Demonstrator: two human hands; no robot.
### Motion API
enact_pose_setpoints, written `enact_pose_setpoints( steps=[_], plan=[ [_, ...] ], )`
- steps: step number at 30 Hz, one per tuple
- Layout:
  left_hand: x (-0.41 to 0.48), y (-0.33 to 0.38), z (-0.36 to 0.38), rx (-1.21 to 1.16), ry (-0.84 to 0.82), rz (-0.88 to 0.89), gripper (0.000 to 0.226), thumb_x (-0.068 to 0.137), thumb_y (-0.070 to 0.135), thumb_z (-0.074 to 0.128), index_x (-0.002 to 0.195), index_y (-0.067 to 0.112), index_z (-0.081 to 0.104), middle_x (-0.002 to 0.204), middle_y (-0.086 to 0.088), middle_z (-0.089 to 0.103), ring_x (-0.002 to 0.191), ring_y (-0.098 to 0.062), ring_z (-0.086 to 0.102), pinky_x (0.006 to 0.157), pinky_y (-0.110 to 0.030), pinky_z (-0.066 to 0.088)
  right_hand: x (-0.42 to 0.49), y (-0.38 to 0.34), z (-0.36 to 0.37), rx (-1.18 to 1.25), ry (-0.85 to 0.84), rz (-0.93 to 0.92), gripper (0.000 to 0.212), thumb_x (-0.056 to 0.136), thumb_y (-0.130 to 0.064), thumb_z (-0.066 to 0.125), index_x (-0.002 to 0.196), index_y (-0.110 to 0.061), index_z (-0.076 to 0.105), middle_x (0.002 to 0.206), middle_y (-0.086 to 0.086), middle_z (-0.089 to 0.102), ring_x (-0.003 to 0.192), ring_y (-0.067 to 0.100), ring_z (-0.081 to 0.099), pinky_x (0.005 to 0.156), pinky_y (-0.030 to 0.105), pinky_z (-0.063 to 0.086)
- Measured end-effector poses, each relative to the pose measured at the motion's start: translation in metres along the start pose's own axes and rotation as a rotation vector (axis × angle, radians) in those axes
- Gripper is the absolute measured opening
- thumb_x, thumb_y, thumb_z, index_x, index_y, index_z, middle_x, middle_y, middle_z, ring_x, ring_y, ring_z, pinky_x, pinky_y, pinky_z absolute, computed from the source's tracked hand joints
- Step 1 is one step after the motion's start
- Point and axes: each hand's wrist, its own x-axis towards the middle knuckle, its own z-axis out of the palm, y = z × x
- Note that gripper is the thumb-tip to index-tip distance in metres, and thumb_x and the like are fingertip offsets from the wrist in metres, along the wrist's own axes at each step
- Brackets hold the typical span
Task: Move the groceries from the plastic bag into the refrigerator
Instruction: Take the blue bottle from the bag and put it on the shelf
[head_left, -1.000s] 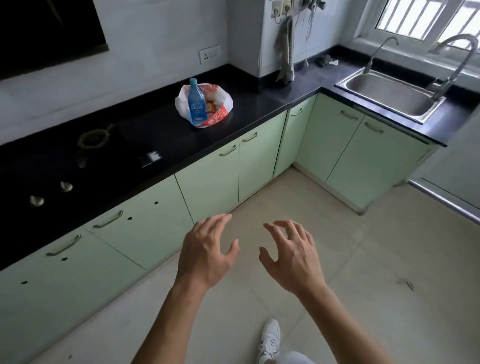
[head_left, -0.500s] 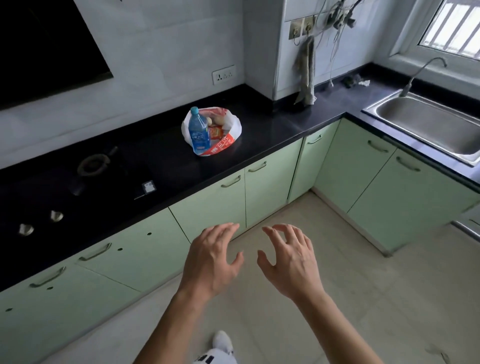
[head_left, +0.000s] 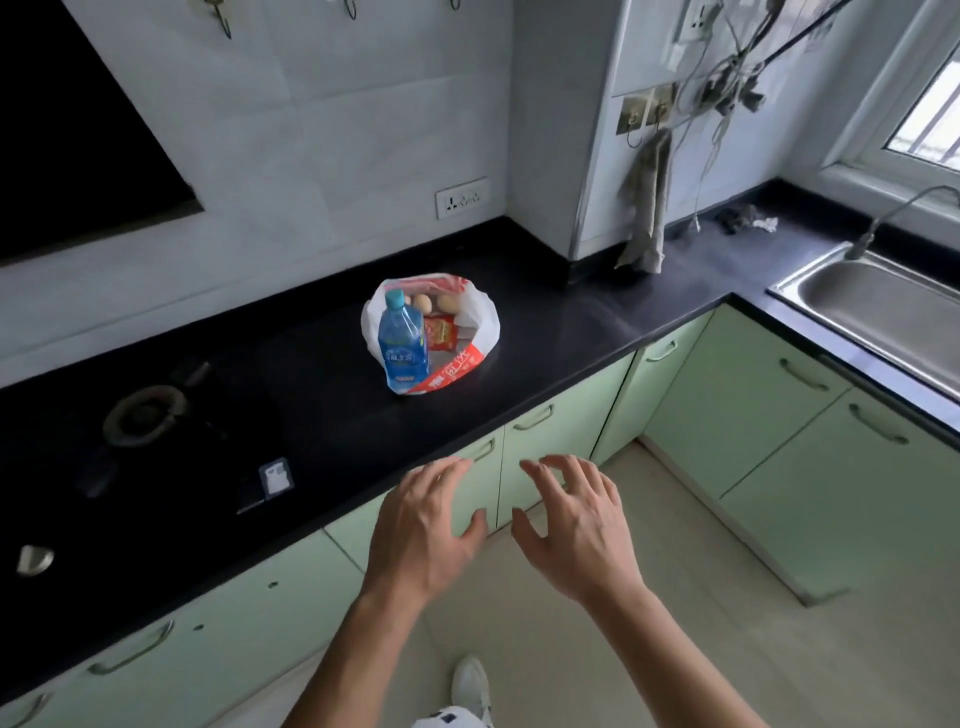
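Plastic bag (head_left: 480, 325) standing open on the black tabletop (head_left: 545, 353), holding a blue bottle (head_left: 402, 345), eggs (head_left: 422, 302) and red packets (head_left: 440, 332), left hand (head_left: 426, 530) and right hand (head_left: 576, 530) side by side before the tabletop edge, near the bag, fingers spread, holding nothing, sink (head_left: 878, 306) at right.

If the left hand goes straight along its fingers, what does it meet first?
Probably the front edge of the black countertop, just ahead of the left hand; depth is unclear. If the hand is above counter height, the way looks free up to the plastic bag, water bottle first.
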Motion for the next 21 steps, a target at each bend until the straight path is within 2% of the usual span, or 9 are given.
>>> enact_pose_setpoints(
  steps=[6,14,21],
  plan=[
    [0.082,-0.037,0.001,-0.001,0.004,0.01,0.061,0.082,0.05,0.048,0.136,0.023,0.054,0.133,0.009,0.058,0.122,-0.013,0.053,0.102,-0.035,0.046,0.085,-0.001,0.021,-0.003,0.009,0.011,0.056,0.085,-0.053,0.05,0.133,-0.026,0.057,0.127,-0.001,0.059,0.117,0.024,0.056,0.101,0.044,0.045],
    [0.136,-0.058,0.016,0.032,-0.017,0.022,0.062,0.082,0.048,0.051,0.138,0.024,0.054,0.132,0.009,0.058,0.12,-0.013,0.054,0.1,-0.035,0.048,0.141,0.004,0.052,0.058,0.027,0.02,0.053,0.082,-0.049,0.058,0.129,-0.024,0.06,0.121,-0.004,0.06,0.115,0.022,0.056,0.096,0.04,0.046],
    [0.168,-0.08,0.032,0.095,0.044,-0.052,0.059,0.077,0.043,0.061,0.133,0.022,0.059,0.13,0.007,0.06,0.119,-0.015,0.056,0.098,-0.035,0.049,0.2,0.02,0.078,0.102,-0.013,-0.084,0.052,0.08,-0.046,0.06,0.125,-0.021,0.064,0.118,-0.001,0.062,0.114,0.025,0.057,0.096,0.041,0.047]
  ],
)
